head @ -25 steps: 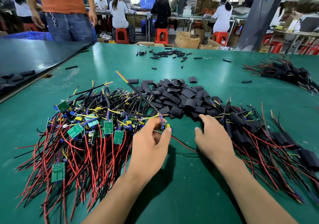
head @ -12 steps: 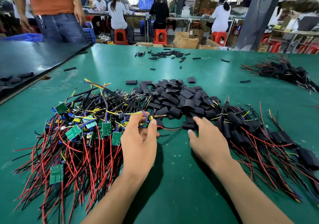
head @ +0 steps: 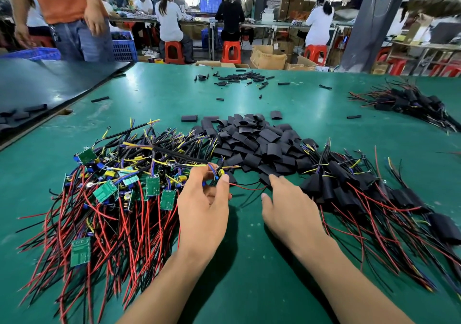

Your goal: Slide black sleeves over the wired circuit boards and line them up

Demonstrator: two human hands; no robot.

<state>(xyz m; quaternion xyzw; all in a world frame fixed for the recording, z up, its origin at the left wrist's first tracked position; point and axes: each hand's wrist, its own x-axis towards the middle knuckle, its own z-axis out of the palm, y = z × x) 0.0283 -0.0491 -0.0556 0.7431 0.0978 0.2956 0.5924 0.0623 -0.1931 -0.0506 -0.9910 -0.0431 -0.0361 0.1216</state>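
**Here, a board held ready and a sleeve within reach**

The board [head: 220, 173] is small, with yellow and blue parts and a long black lead running up and to the left. It sits at the tips of the left hand [head: 203, 213], pinched between thumb and forefinger. It is held just above the table [head: 249, 273], in the gap between the heaps. Gripped by one end like this, its body seems left free for a sleeve to slide over.

The right hand [head: 290, 211] lies low beside it, fingers straight and close together, thumb spread wide. Its fingertips are at the near edge of the sleeves [head: 257, 146], a loose black mound at the centre. Whether they touch one I cannot tell; it holds nothing that I can see. I judge it is reaching for the next sleeve.

The layout looks deliberate. The bare boards [head: 124, 188] are heaped to the left and the sleeves lie in the middle. The sleeved boards [head: 349, 186] fan out to the right, so the work probably passes from left to right. On both sides the red and black leads trail toward the person, which fits the lining-up the task asks for. A further heap [head: 409, 101] of sleeved ones lies well apart at the far right.

As for writing, the green boards show pale markings and the cardboard boxes [head: 268, 57] beyond the table bear some print — none of it can be read.
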